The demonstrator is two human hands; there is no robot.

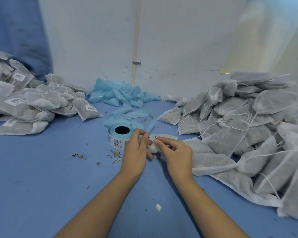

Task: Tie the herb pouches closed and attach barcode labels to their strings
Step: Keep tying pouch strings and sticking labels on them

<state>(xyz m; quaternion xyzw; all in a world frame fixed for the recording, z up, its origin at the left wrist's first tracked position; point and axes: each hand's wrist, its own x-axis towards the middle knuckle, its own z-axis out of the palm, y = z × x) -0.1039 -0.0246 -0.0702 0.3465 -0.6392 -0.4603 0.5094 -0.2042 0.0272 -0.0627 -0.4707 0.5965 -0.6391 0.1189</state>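
Both hands meet just in front of the label roll [118, 135], which stands on the blue table [41, 169] with its dark core facing up and barcode labels showing on its outer wrap. The left hand [136, 152] has thumb and forefinger curled together, pinching one end of a thin white string [151, 137]. The right hand [176, 152] pinches the other end the same way, its remaining fingers loosely bent. The string runs taut between the two pinches, and the gathered neck of a white herb pouch [152, 148] sits directly beneath it, tucked between the two palms; most of the pouch is hidden by the hands.

Right of the roll, well apart, rises a heap of untied pouches [248, 126] with loose strings trailing. Left of the roll lies a pile of labelled pouches [33, 103], barcode stickers visible. Behind the roll, spent blue backing tape [120, 95] is crumpled against the wall. Dried herb scraps [79, 155] lie scattered in front of the roll, to its left.
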